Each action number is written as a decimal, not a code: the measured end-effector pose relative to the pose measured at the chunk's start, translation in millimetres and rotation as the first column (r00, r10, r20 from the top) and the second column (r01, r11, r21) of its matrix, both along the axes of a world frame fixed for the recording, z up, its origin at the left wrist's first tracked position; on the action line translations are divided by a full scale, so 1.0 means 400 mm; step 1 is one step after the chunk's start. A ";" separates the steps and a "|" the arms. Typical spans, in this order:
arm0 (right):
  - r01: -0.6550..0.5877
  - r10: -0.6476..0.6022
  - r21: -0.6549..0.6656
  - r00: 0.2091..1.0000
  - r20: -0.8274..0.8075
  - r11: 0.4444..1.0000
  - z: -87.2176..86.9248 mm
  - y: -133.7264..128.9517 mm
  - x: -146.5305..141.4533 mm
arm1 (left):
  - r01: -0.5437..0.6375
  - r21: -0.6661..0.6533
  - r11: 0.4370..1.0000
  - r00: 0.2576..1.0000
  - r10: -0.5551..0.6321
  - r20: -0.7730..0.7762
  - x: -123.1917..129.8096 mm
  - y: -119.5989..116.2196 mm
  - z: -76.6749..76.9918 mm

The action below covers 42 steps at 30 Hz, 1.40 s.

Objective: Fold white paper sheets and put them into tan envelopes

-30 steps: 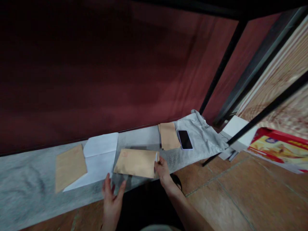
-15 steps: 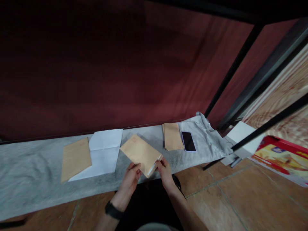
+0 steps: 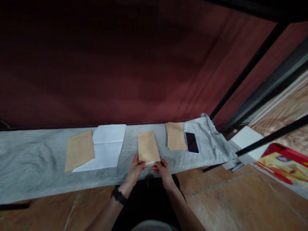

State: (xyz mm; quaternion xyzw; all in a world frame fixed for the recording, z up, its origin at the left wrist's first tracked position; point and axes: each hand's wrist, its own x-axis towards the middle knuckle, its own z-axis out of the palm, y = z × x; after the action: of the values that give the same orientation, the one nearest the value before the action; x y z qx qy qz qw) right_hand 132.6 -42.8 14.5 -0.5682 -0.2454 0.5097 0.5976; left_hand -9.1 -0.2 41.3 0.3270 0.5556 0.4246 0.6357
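A brown envelope (image 3: 148,147) lies nearly upright in view between my hands, its near end showing a thin white strip. My left hand (image 3: 137,166) pinches its lower left corner, and my right hand (image 3: 162,168) grips the lower right corner. To the left, another brown envelope (image 3: 80,150) overlaps a creased white sheet of paper (image 3: 108,149). On the right, a small stack of brown envelopes (image 3: 175,136) rests beside a dark-screened phone (image 3: 192,142).
A grey cloth (image 3: 43,160) covers the long narrow table. Behind it rises a dark red surface (image 3: 134,80). At the right are black metal bars (image 3: 250,67), a white box (image 3: 247,139) and a red and yellow box (image 3: 284,163).
The held envelope has turned from a slant to nearly straight, its near end now facing me. Both hands hold its corners more level with each other. The camera view has shifted slightly.
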 end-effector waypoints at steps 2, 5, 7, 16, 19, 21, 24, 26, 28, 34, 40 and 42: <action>0.000 0.000 -0.005 0.998 0.067 1.000 -0.006 -0.012 0.020 | 0.035 0.079 0.996 0.992 -0.025 -0.121 -0.015 0.010 -0.017; -0.026 -0.018 0.096 0.901 0.432 0.995 -0.002 -0.020 0.049 | 0.107 0.185 0.977 0.941 -0.040 -0.336 -0.027 0.020 -0.040; -0.149 -0.033 0.187 0.692 0.722 0.971 0.005 -0.014 0.061 | 0.152 0.287 0.946 0.869 0.011 -0.495 -0.032 0.021 -0.052; -0.504 0.037 0.109 0.270 0.962 0.857 -0.014 0.033 0.075 | 0.447 0.284 0.848 0.430 0.074 -0.900 -0.063 -0.013 -0.017; -0.496 0.043 0.090 0.252 0.967 0.864 -0.022 0.029 0.075 | 0.565 0.364 0.740 0.457 0.087 -0.885 -0.041 0.008 0.000; -0.493 0.044 0.086 0.247 0.968 0.866 -0.022 0.027 0.074 | 0.667 0.406 0.625 0.513 0.010 -0.858 -0.016 0.042 0.002; -0.491 0.049 0.081 0.246 0.968 0.868 -0.020 0.028 0.074 | 0.770 0.364 0.524 0.461 -0.064 -0.885 0.017 0.106 -0.008; -0.495 0.062 0.073 0.252 0.966 0.866 -0.018 0.029 0.075 | 0.798 0.307 0.519 0.394 -0.063 -0.917 0.027 0.145 -0.021; -0.501 0.077 0.064 0.256 0.963 0.863 -0.016 0.030 0.074 | 0.817 0.271 0.509 0.339 -0.043 -0.940 0.028 0.177 -0.034; -0.479 0.064 0.068 0.255 0.965 0.875 -0.006 0.029 0.067 | 0.865 0.231 0.446 0.258 0.001 -0.966 0.038 0.265 -0.060; -0.491 0.065 0.074 0.262 0.963 0.868 0.005 0.030 0.067 | 0.832 0.260 0.491 0.264 0.062 -0.962 0.072 0.330 -0.060; -0.490 0.063 0.076 0.260 0.964 0.869 0.005 0.031 0.067 | 0.832 0.250 0.495 0.253 0.061 -0.965 0.076 0.333 -0.059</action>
State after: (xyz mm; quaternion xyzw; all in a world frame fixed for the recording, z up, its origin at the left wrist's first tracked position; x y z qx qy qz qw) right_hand 159.3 -30.4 16.4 -0.5815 -0.7321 0.1250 0.3320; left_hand 21.4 132.8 17.7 0.8716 0.4495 0.1581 0.1150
